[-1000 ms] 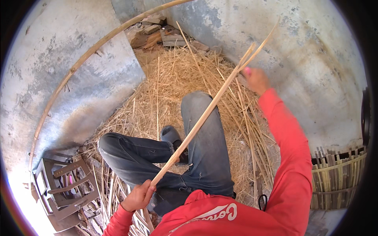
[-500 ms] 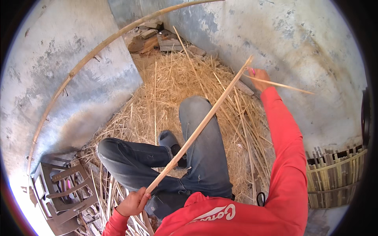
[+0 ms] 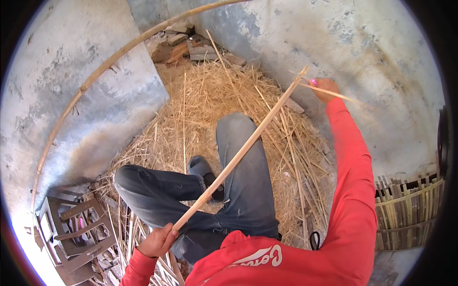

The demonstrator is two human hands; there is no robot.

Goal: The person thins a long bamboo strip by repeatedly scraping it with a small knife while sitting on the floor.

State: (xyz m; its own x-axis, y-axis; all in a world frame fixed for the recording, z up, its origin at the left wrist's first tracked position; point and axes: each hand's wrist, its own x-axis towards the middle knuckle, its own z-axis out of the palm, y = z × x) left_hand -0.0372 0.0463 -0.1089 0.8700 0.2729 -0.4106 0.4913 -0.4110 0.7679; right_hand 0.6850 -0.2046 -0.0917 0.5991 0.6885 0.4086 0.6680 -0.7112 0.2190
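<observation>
Left hand (image 3: pixel 157 242) is clenched round the near end of a long bamboo strip (image 3: pixel 241 153), which runs diagonally up over the knees to the right hand (image 3: pixel 325 88). Right hand is closed on the far end, where a thin sliver (image 3: pixel 334 93) peels away; a pink object shows there, kind unclear. Judged light, stiff yet springy, splintery at edges; best gripped near both ends. Straw (image 3: pixel 200 100) lies beneath.

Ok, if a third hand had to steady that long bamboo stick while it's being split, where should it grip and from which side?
Grip the bamboo stick at its bare middle stretch above the knee, coming from the person's left. The left hand already clamps the near end, and the right hand is peeling a thin strip off the far tip, so probably only the midsection is free.
</observation>
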